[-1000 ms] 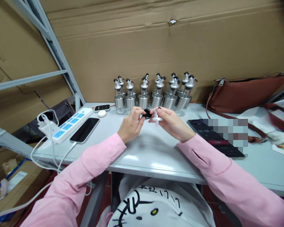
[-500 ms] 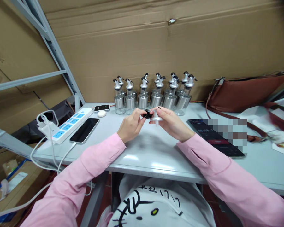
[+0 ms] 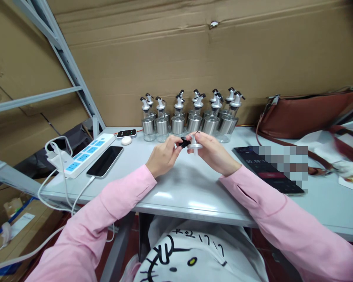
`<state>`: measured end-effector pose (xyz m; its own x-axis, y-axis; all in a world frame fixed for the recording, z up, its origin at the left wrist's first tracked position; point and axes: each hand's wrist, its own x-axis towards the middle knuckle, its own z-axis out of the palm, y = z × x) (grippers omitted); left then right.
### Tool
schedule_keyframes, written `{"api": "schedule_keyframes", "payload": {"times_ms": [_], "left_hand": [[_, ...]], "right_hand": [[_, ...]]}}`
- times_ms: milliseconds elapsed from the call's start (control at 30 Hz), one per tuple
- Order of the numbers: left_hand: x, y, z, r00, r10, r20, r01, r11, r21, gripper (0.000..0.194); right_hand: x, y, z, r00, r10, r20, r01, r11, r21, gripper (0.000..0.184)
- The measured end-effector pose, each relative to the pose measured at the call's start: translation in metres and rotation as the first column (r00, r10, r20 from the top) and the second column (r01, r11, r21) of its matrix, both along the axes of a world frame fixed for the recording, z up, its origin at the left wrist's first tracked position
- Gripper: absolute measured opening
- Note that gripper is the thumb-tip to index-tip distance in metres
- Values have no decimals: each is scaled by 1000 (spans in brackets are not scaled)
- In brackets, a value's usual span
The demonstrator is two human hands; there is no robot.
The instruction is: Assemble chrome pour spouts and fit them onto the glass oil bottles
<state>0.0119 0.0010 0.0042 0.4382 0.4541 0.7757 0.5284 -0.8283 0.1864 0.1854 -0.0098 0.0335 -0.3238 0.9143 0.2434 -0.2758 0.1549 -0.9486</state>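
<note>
Over the middle of the table my left hand (image 3: 164, 155) pinches a small black ribbed stopper (image 3: 184, 142) between thumb and fingers. Close beside it, my right hand (image 3: 213, 151) grips a pale pour spout (image 3: 195, 146), its flat collar level and a short tube pointing down. The black stopper lies right against the spout side; whether the two are joined I cannot tell. Fingers cover the upper part of the spout. Behind my hands stand several glass and steel oil bottles (image 3: 178, 124), each topped with a silver spout and black flap.
A white power strip (image 3: 90, 154) and a charging phone (image 3: 105, 161) lie at the left, near a small black device (image 3: 126, 134) and a white round object (image 3: 126, 140). At the right are a larger phone (image 3: 266, 172) and a brown bag (image 3: 306, 117). Cardboard (image 3: 164, 47) rises behind.
The spout in my right hand has shifted slightly to the right, and more of the black stopper shows between the hands. My left hand has barely moved.
</note>
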Motion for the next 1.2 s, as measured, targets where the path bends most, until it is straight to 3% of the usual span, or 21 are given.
{"api": "schedule_keyframes", "payload": {"times_ms": [467,867,1200], "left_hand": [[1,-2,1,999,-37,-11,37,999,4,12],[2,-6,2,996,-90,-19,90,996,2,12],[2,-5,2,996,-87,-30,88,996,22,12]], "right_hand": [[0,1,-2,1000,-17,-17,17,1000,6,30],[0,2,-3,999,-35,24,34,998,46,36],[-1,3,-4,998,-49,-29,49,999,-13,33]]}}
